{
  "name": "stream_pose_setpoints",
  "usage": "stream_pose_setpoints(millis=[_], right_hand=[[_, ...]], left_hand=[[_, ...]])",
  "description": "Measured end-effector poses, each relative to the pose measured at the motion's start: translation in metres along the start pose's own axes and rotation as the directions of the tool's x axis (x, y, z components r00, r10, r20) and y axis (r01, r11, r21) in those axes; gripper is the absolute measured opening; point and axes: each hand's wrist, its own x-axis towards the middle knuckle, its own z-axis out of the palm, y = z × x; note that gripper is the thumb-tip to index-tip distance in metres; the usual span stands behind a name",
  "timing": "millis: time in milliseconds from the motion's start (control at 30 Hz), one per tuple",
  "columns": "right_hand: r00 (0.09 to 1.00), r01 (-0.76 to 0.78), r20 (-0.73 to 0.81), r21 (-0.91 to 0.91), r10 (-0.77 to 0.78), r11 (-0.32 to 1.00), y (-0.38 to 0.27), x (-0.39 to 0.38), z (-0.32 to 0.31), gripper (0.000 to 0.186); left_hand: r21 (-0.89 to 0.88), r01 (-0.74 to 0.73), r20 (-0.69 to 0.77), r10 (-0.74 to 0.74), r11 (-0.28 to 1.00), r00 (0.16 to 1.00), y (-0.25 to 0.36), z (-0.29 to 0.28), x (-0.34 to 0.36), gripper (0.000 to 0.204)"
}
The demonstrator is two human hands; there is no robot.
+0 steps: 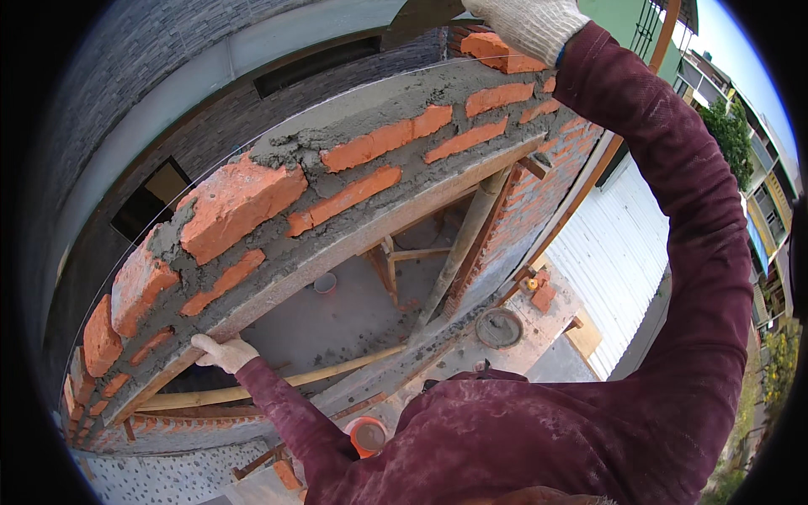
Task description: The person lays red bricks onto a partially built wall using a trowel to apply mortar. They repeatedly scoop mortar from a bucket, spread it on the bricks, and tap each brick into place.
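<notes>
One white-gloved left hand [225, 352] touches a long wooden plank [362, 241], eight o'clock; white-gloved right hand [534, 25], grip untellable like the left's, is by a rough orange brick [497, 55], one o'clock, likely heavy: hold its sides.

Wooden plank [404, 220]: rough, matt. Above it, clay bricks [244, 206], coarse, matt; mortar [404, 94] gritty. Right of it, ridged sheeting [613, 261].

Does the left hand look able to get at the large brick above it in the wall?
Probably yes: the left hand is at the wooden plank, and only mortar and a thinner brick lie between it and the large brick, whose face is uncovered.
</notes>
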Motion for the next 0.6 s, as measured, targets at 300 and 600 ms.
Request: stream_pose_setpoints(millis=[300,600], right_hand=[[0.992,0.062,0.089,0.263,-0.089,0.963,-0.057,0.036,-0.05,0.016],[0.976,0.184,-0.171,0.295,-0.138,0.938,-0.046,-0.108,-0.022,0.035]], left_hand=[[-0.822,0.254,0.136,-0.258,0.509,0.956,-0.013,0.014,0.0,0.108],[-0.334,0.72,0.44,-0.576,0.608,0.69,-0.226,0.02,-0.206,0.059]])
